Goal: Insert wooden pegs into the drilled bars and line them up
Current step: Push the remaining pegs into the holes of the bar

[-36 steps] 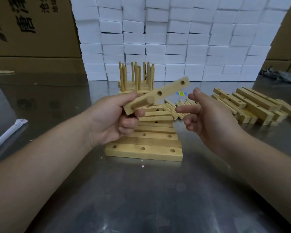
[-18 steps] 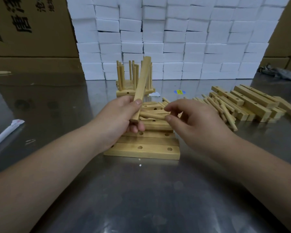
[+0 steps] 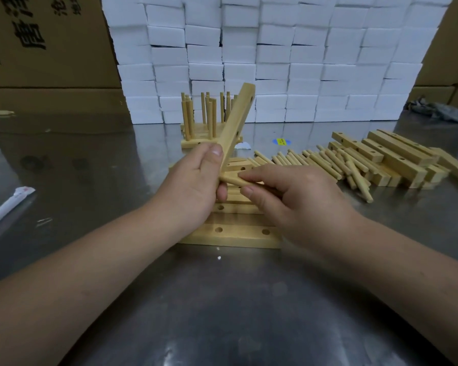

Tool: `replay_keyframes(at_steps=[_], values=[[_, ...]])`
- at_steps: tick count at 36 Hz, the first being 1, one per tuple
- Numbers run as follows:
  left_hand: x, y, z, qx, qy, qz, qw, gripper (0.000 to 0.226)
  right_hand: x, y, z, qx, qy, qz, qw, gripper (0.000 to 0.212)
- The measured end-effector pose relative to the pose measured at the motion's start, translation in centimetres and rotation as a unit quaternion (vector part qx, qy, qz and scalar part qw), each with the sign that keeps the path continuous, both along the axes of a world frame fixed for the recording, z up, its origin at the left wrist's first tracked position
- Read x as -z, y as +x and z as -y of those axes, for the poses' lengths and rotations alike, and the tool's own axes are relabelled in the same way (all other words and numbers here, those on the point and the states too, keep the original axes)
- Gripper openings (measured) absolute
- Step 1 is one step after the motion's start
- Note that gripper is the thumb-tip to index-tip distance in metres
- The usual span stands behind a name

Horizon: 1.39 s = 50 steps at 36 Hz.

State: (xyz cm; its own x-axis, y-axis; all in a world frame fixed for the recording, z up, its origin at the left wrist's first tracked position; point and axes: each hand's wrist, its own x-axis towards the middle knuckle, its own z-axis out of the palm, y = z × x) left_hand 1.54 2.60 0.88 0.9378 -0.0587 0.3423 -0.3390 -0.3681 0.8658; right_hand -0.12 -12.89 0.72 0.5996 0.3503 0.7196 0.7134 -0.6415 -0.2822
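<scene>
Left hand [image 3: 193, 186] grips a drilled bar [image 3: 237, 128] by its lower end, thumb flat on the face and fingers curled behind. The bar tilts up and to the right, with two holes showing along its side. Right hand [image 3: 296, 199] pinches a peg [image 3: 236, 180] between thumb and forefinger, the other fingers curled. The peg lies nearly level, and its tip meets the bar's lower end just under the left thumb.

Below both hands a row of bars [image 3: 238, 236] lies flat, side by side on the steel surface [image 3: 222, 313], holes up. Behind them stand pegged bars [image 3: 204, 120], their pegs upright. Loose pegs [image 3: 328, 162] lie in a heap to the right, touching a stack of bars [image 3: 397, 157].

A small blue and yellow sticker [image 3: 280, 141] lies on the surface; its print is too small to read. A wall of white foam blocks [image 3: 275, 62] stands at the back. A carton [image 3: 37, 35] on the left bears large black Chinese characters, cut off by the frame. A white wrapped stick [image 3: 6, 207] lies at the far left.
</scene>
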Motion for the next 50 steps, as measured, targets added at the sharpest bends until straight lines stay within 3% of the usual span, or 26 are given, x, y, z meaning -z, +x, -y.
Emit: replay_keyframes(at_steps=[3, 7, 9, 13, 18, 23, 27, 30, 33, 39, 50], values=[[0.2, 0.1, 0.0, -0.003, -0.009, -0.001, 1.000, 0.028, 0.0, -0.1, -0.1, -0.018, 0.031, -0.079, 0.996, 0.023], [0.2, 0.0, 0.1, 0.001, -0.020, 0.013, 1.000, 0.028, 0.0, 0.1, 0.0, -0.054, 0.102, -0.176, 0.978, 0.009], [0.2, 0.0, 0.1, 0.002, -0.029, 0.014, 0.999, 0.028, 0.0, 0.2, 0.0, -0.072, 0.137, -0.201, 0.967, 0.018], [0.2, 0.2, 0.1, 0.007, -0.042, 0.015, 0.999, 0.028, -0.1, 0.2, -0.2, -0.080, 0.192, -0.238, 0.949, 0.024], [0.6, 0.7, 0.5, -0.028, -0.086, -0.013, 0.996, 0.027, 0.1, 0.4, -0.4, -0.067, 0.189, -0.287, 0.937, 0.018], [0.5, 1.6, -0.5, -0.096, -0.103, 0.017, 0.990, 0.027, -1.0, 1.8, 1.8, 0.020, 0.241, -0.255, 0.936, 0.041], [0.0, 2.6, -2.8, -0.152, -0.150, 0.025, 0.977, 0.028, -0.7, 3.7, 4.6, 0.210, 0.123, -0.189, 0.951, 0.034], [0.3, 3.1, -3.4, -0.168, -0.169, 0.008, 0.971, 0.028, -0.2, 5.0, 5.3, 0.312, -0.031, -0.238, 0.919, 0.037], [0.9, 3.4, -3.3, -0.176, -0.137, -0.005, 0.975, 0.028, -0.1, 5.5, 5.5, 0.386, -0.122, -0.279, 0.871, 0.045], [1.2, 3.2, -2.9, -0.162, -0.079, 0.017, 0.983, 0.030, -0.5, 5.2, 6.2, 0.441, -0.135, -0.318, 0.829, 0.053], [1.3, 3.1, -3.1, -0.145, -0.023, 0.045, 0.988, 0.035, -0.1, 5.7, 6.3, 0.430, -0.156, -0.305, 0.835, 0.041]])
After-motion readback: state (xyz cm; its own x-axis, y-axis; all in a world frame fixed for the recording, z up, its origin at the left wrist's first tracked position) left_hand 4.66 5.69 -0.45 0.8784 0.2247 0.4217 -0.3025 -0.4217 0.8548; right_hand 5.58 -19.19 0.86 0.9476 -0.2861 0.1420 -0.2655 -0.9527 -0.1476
